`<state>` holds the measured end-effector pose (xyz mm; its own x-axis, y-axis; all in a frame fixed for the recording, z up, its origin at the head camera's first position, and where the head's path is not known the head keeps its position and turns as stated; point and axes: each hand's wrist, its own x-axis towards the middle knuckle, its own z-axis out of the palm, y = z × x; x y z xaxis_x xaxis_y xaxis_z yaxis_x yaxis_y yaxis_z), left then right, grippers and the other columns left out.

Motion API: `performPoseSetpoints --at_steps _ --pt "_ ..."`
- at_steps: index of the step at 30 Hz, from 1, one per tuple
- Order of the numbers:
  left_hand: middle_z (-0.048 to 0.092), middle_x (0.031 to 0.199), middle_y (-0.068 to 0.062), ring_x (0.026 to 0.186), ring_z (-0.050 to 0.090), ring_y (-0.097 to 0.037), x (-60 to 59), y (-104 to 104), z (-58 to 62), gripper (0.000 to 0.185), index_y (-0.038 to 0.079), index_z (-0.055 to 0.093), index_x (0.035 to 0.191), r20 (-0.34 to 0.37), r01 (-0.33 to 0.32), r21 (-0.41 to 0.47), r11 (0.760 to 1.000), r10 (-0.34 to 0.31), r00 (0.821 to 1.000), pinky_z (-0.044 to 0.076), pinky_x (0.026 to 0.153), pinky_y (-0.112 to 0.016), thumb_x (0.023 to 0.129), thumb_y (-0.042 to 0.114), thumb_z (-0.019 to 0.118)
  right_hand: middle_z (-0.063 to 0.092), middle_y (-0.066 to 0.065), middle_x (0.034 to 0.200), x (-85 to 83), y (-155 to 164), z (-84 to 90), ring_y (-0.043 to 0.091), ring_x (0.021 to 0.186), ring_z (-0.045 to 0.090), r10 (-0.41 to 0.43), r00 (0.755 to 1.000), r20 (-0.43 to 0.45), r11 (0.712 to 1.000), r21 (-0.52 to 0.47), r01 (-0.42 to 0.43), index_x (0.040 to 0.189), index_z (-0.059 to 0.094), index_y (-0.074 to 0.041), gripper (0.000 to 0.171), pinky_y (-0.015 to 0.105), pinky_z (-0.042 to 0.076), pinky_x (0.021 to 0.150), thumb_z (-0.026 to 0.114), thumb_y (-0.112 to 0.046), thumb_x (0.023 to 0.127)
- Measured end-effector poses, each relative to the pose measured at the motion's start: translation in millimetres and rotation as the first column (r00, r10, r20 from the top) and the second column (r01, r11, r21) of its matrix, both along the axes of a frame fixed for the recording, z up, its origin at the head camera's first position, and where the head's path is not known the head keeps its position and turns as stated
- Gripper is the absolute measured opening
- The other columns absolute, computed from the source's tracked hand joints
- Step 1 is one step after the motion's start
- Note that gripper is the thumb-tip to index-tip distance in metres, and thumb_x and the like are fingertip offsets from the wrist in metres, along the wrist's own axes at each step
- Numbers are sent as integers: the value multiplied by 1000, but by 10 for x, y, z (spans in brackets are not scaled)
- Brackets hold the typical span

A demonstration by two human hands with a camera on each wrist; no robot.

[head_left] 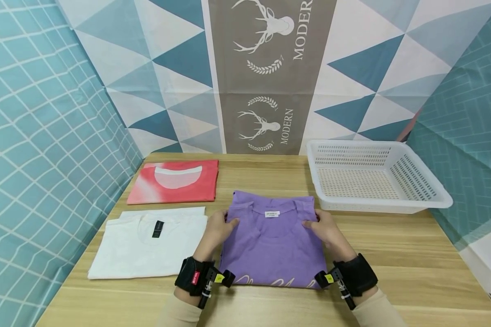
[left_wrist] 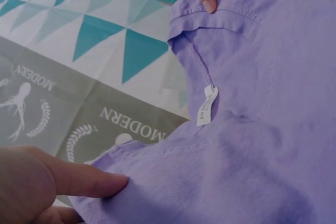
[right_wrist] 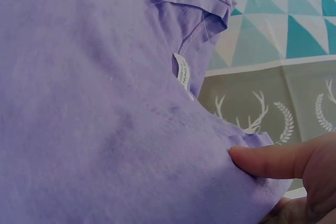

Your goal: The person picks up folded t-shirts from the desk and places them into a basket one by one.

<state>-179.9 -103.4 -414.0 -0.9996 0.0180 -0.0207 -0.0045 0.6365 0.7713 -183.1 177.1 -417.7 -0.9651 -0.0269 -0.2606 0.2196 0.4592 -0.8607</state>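
Observation:
A folded purple T-shirt (head_left: 278, 250) with a white neck label (head_left: 272, 214) is in the middle of the head view, its neckline toward the back wall. My left hand (head_left: 221, 228) pinches its left shoulder edge, thumb on top and fingers beneath. On the opposite shoulder my right hand (head_left: 322, 227) grips the cloth the same way. The left wrist view shows the thumb of the left hand (left_wrist: 58, 182) on the purple cloth, and the right wrist view shows the right hand (right_wrist: 294, 171) at its edge. The fingers under the cloth are mostly hidden.
To the left lies a folded white T-shirt (head_left: 147, 250) with a dark label. Behind that is a folded red and white T-shirt (head_left: 188, 190). A white plastic basket (head_left: 384, 203) stands at the back right of the wooden table (head_left: 401, 263), near the patterned wall cloth.

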Motion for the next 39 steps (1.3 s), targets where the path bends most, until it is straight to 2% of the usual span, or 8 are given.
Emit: performPoseSetpoints --at_steps 7,10,14,20,27,32,36,39 --pt "69 108 -26 97 67 -33 76 6 94 30 -10 63 112 -6 0 45 999 0 1000 56 79 -40 90 10 63 45 34 138 88 -3 80 46 129 44 3 1000 -24 1000 -8 -4 140 36 13 51 59 33 110 50 -4 94" --pt "69 109 -26 99 67 -33 109 12 137 30 -10 63 112 -13 0 56 998 1 1000 56 81 -40 90 11 63 48 35 134 120 -6 112 43 124 48 4 998 -61 1000 6 -3 138 40 13 48 56 38 106 51 -4 94" --pt "70 104 -25 90 67 -28 145 21 185 28 -9 64 109 -49 15 63 998 -12 999 55 73 -36 89 10 64 51 35 131 170 -5 160 42 120 51 -8 996 -90 1000 17 9 136 43 12 46 53 41 103 52 -4 94" --pt "71 98 -22 78 62 -18 190 42 249 27 -9 64 108 -88 35 75 997 -28 996 49 64 -27 89 10 64 51 34 132 264 18 247 40 120 52 -31 996 -88 999 13 32 137 42 11 47 51 42 103 51 -6 95" --pt "66 80 -14 61 45 -11 217 81 321 24 -6 65 107 -121 47 96 994 -35 992 37 54 -20 89 9 65 50 33 131 347 69 360 40 118 52 -68 992 -105 998 12 70 136 42 9 45 50 42 101 52 -9 96" --pt "66 79 -13 61 45 -9 242 125 372 27 -5 66 111 -156 53 97 994 -37 987 36 53 -18 88 10 66 48 33 134 385 125 405 39 119 51 -93 990 -104 996 5 94 137 41 9 46 47 42 100 52 -10 97" --pt "59 74 -7 60 43 -10 260 169 414 27 -3 66 110 -170 51 76 996 -38 985 34 52 -19 88 13 67 45 35 138 409 176 441 41 123 48 -104 989 -103 995 -6 104 140 38 9 49 51 40 105 51 -9 97" --pt "57 74 -6 61 42 -10 260 210 436 25 -3 66 109 -169 62 105 992 -44 985 33 52 -18 89 12 67 43 35 140 417 225 473 42 126 47 -105 988 -110 994 -6 105 143 35 9 51 50 40 107 51 -10 98"
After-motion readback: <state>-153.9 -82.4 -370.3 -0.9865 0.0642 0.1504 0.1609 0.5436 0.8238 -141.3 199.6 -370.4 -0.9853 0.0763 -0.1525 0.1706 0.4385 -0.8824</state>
